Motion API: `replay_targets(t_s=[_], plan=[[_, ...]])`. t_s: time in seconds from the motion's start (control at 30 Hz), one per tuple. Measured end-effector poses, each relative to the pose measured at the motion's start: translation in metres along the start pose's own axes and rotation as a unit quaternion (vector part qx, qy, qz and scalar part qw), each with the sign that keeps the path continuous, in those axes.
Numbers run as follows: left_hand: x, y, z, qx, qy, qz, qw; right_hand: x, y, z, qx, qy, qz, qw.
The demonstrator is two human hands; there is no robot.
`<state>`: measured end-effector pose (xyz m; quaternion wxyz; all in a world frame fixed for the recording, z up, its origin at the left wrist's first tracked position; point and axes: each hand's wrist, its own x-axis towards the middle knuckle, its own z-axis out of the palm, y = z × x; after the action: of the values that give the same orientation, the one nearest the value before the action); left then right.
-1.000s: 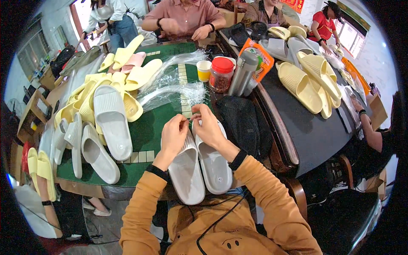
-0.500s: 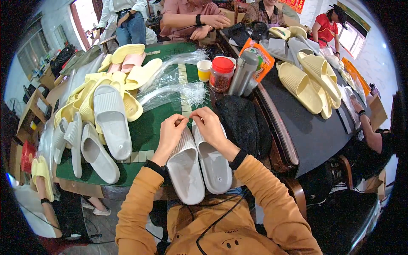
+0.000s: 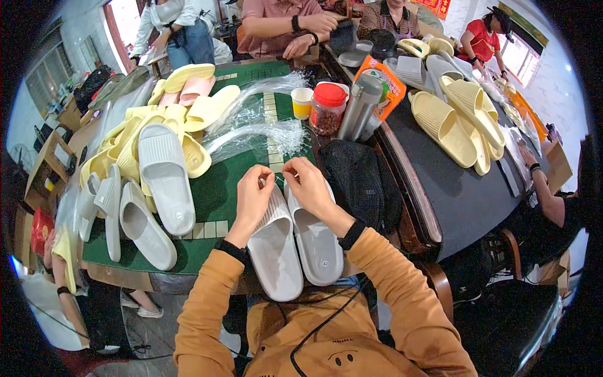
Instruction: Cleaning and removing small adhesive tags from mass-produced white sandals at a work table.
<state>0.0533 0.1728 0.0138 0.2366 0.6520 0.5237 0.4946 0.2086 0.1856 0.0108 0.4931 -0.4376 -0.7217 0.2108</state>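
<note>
Slippers (image 3: 276, 261) in matching pale grey lie as a pair on the green-topped desk (image 3: 220, 196), on the wearer's side of the red-lidded jar (image 3: 328, 113) and slightly left of it. They sit side by side, soles down and toes toward the jar, probably so that both front bands come within easy reach. Left hand (image 3: 256, 191) and right hand (image 3: 306, 185) hover over those bands, nearer the wearer than the jar, just apart from each other. Each has its fingertips bunched; whether something thin is pinched there, I cannot tell. Clear plastic bags (image 3: 251, 135) lie left of the jar, with loose yellow slippers (image 3: 213, 108) beyond them, likely kept aside to leave working room.

The pair looks smooth and slightly glossy, with ribbed bands, shallow footbeds and rounded heels; the right-hand one carries a small pale sticker (image 3: 325, 264) near its heel.
</note>
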Motion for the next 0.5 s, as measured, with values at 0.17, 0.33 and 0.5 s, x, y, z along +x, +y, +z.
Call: replay_targets(t_s=[0.17, 0.33, 0.5], plan=[[-0.0006, 0.0041, -0.0014, 0.022, -0.029, 0.004, 0.999, 0.0004, -0.0043, -0.0014, 0.011, -0.019, -0.022, 1.0], [-0.0015, 0.0041, -0.0004, -0.021, -0.026, 0.014, 0.999, 0.0005, -0.0035, -0.0013, -0.008, -0.033, -0.018, 0.999], [-0.0035, 0.0078, -0.0006, -0.017, 0.003, 0.019, 1.0, -0.0008, -0.0068, -0.0017, 0.001, -0.019, -0.027, 0.999]])
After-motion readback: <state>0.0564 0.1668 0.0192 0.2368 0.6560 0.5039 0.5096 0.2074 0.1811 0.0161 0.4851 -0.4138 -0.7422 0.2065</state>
